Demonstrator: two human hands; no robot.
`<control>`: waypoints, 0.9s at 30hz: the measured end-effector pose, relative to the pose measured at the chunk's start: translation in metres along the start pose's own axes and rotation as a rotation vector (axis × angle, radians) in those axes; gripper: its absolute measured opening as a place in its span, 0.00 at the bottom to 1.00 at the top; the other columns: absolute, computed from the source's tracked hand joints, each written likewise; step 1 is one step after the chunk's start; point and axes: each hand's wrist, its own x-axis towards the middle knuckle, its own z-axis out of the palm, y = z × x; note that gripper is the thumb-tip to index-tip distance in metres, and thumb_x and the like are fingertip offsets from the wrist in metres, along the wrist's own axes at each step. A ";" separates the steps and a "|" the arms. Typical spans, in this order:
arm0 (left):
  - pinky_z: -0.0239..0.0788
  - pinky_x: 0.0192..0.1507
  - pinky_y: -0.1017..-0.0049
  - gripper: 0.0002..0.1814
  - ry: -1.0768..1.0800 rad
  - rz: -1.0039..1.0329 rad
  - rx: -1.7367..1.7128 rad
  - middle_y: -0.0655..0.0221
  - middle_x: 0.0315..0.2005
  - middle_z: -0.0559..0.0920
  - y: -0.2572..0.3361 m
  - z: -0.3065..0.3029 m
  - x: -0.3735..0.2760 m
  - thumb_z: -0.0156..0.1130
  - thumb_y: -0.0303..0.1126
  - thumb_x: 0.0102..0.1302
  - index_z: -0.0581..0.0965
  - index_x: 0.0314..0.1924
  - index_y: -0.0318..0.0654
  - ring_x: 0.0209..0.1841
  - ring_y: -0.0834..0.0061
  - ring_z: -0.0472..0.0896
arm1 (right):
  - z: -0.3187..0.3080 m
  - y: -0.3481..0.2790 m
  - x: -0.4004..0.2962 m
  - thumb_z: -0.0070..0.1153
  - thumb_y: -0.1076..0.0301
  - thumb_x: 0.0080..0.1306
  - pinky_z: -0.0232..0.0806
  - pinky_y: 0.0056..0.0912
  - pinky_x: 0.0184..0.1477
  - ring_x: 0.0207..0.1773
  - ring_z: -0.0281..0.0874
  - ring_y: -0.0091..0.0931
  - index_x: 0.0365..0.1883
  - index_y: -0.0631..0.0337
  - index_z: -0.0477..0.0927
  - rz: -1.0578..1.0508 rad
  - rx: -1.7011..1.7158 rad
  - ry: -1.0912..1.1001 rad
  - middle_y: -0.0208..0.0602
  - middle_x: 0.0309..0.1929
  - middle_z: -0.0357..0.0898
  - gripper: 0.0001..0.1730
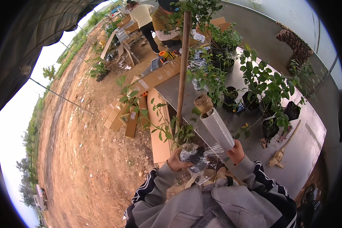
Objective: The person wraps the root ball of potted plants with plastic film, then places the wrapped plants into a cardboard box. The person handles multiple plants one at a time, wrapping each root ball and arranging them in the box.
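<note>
My left hand (177, 162) grips the root ball (192, 155) of a leafy plant (162, 128), its dark base wrapped in clear film. The plant's stems lean away to the upper left. In my right hand (236, 152) is a roll of clear stretch film (217, 128), held by its lower end and tilted, with a brown core (203, 103) sticking out on top. Stretched strands of film run between the roll and the root ball. Both hands are at the near edge of a metal-topped table (296, 154).
Several potted plants (269, 125) in black bags stand on the table. Pruning shears (285, 134) and a dry root with its stem (278, 156) lie nearer. A wooden post (184, 65) rises at the table's edge, beside stacked cardboard (159, 125). Two people (144, 20) are at the back.
</note>
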 end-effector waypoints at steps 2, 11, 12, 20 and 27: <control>0.65 0.54 0.74 0.41 -0.026 0.113 -0.018 0.63 0.50 0.74 0.033 0.006 0.013 0.72 0.21 0.43 0.63 0.58 0.29 0.51 0.71 0.74 | -0.013 0.042 -0.007 0.57 0.66 0.58 0.68 0.28 0.31 0.28 0.78 0.24 0.37 0.59 0.80 0.142 -0.452 -0.075 0.40 0.23 0.79 0.10; 0.67 0.51 0.74 0.39 -0.094 0.102 0.580 0.64 0.50 0.71 0.007 -0.056 0.013 0.68 0.26 0.51 0.59 0.61 0.38 0.49 0.72 0.73 | 0.015 -0.015 -0.019 0.61 0.60 0.49 0.68 0.39 0.31 0.28 0.75 0.42 0.37 0.51 0.80 -0.274 -0.908 -0.376 0.44 0.24 0.77 0.16; 0.67 0.52 0.73 0.36 -0.112 0.130 0.478 0.63 0.50 0.71 -0.003 -0.051 0.014 0.67 0.28 0.53 0.60 0.60 0.37 0.49 0.70 0.73 | 0.016 -0.010 -0.012 0.61 0.61 0.48 0.68 0.39 0.30 0.28 0.75 0.42 0.38 0.50 0.80 -0.284 -0.909 -0.276 0.44 0.24 0.76 0.16; 0.64 0.53 0.70 0.30 -0.070 0.124 0.155 0.59 0.47 0.71 -0.073 -0.050 0.017 0.64 0.33 0.53 0.66 0.55 0.32 0.49 0.60 0.72 | 0.016 -0.055 0.003 0.61 0.65 0.50 0.69 0.37 0.37 0.34 0.78 0.40 0.44 0.53 0.77 -0.110 -1.105 -0.190 0.41 0.29 0.80 0.20; 0.63 0.54 0.67 0.35 0.115 0.055 0.862 0.55 0.46 0.70 -0.141 -0.062 0.088 0.68 0.33 0.46 0.65 0.54 0.33 0.51 0.55 0.69 | -0.003 0.039 0.005 0.59 0.70 0.57 0.67 0.25 0.46 0.40 0.75 0.22 0.46 0.70 0.75 0.185 -0.353 -0.534 0.38 0.36 0.81 0.19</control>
